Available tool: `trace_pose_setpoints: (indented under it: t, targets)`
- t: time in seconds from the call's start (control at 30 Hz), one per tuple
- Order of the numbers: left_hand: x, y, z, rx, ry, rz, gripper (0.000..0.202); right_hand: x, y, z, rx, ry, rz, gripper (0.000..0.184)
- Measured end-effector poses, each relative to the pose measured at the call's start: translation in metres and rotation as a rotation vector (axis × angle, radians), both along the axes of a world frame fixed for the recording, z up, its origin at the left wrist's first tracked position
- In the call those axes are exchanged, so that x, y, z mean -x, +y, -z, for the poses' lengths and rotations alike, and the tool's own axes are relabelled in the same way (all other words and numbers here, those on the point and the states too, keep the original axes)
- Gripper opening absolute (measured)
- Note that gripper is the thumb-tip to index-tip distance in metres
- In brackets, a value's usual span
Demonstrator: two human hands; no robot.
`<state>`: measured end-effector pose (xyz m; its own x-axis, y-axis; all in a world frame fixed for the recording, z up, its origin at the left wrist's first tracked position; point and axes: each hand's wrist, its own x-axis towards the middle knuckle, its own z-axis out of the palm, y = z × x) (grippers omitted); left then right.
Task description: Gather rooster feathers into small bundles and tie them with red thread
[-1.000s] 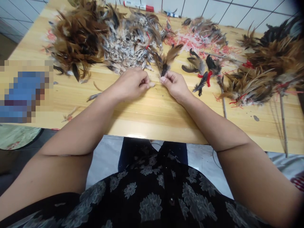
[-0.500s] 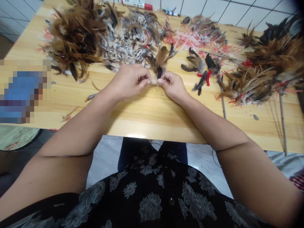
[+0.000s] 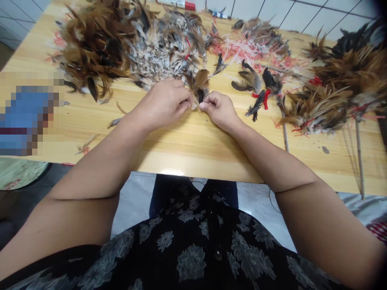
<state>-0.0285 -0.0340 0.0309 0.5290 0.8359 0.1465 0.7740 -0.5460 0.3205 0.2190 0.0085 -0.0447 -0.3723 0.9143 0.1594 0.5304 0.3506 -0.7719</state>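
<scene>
My left hand (image 3: 171,100) and my right hand (image 3: 222,109) meet above the wooden table (image 3: 193,151), their fingertips a short gap apart. Between them a small bunch of brown and black feathers (image 3: 201,85) fans away from me, its pale quill ends at my fingertips. Both hands are closed in a pinch at these ends; exactly which feather each one grips is partly hidden by the fingers. Just beyond my left hand lies a heap of grey-white feathers (image 3: 166,54). Loose dark feathers (image 3: 248,78) lie to the right of my right hand.
A large brown feather pile (image 3: 96,44) stands at the back left. Pink strips (image 3: 236,48) lie at the back. Feather dusters (image 3: 317,106) with thin sticks (image 3: 359,157) occupy the right side. Along the wall lies a red-capped marker (image 3: 189,5). A blurred blue object (image 3: 27,112) is at left.
The feather bunch between my hands has tipped slightly left and lower, away from a dark feather behind it. My fingertips have shifted only a little.
</scene>
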Motion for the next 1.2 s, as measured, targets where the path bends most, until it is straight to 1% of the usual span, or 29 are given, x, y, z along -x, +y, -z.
trace_pose_setpoints:
  t: [0.07, 0.13, 0.27, 0.33, 0.47, 0.57, 0.67, 0.73, 0.83, 0.9, 1.0, 1.07, 1.13, 1.2]
  targets:
    - [0.0, -0.002, -0.002, 0.026, -0.01, -0.007, 0.039, 0.0, 0.0, 0.0, 0.0, -0.013, 0.002, 0.024]
    - [0.0, -0.003, -0.005, 0.036, -0.024, -0.017, 0.034, 0.0, 0.001, 0.002, -0.009, -0.002, -0.005, 0.029]
    - [0.003, -0.003, -0.005, 0.03, -0.033, -0.002, 0.03, -0.002, 0.004, 0.008, -0.019, 0.03, -0.014, 0.049]
    - [0.004, -0.001, -0.003, 0.003, -0.022, 0.018, 0.03, -0.003, 0.004, 0.009, -0.02, 0.035, -0.01, 0.053]
    - [0.008, 0.006, 0.005, -0.064, 0.006, 0.056, 0.033, -0.002, 0.003, 0.008, -0.018, 0.031, -0.011, 0.047]
    - [0.008, 0.008, 0.009, -0.075, 0.009, 0.068, 0.031, -0.002, 0.002, 0.006, -0.005, 0.011, -0.007, 0.038]
    - [0.006, 0.007, 0.009, -0.048, -0.023, 0.047, 0.027, -0.001, 0.001, 0.004, -0.002, -0.018, -0.005, 0.026]
    - [0.004, 0.005, 0.008, -0.053, -0.005, 0.03, 0.029, 0.0, 0.001, 0.003, 0.0, -0.027, -0.008, 0.021]
    - [0.0, 0.001, 0.006, -0.094, 0.071, 0.004, 0.038, 0.0, 0.0, 0.002, 0.011, -0.017, -0.014, 0.023]
    - [-0.002, -0.001, 0.005, -0.09, 0.083, -0.01, 0.039, 0.0, 0.0, 0.002, 0.008, -0.011, -0.016, 0.023]
    - [-0.005, -0.003, 0.003, -0.075, 0.063, -0.008, 0.034, 0.0, 0.001, 0.004, -0.005, -0.014, -0.021, 0.02]
    - [-0.007, -0.005, 0.002, -0.07, 0.047, -0.001, 0.031, -0.001, 0.001, 0.004, -0.009, -0.015, -0.023, 0.022]
    - [-0.009, -0.006, 0.0, -0.059, 0.037, 0.008, 0.03, -0.001, 0.001, 0.004, -0.009, -0.014, -0.025, 0.024]
    - [-0.012, -0.008, -0.001, -0.048, 0.037, 0.002, 0.031, 0.0, 0.0, 0.003, -0.007, -0.02, -0.031, 0.023]
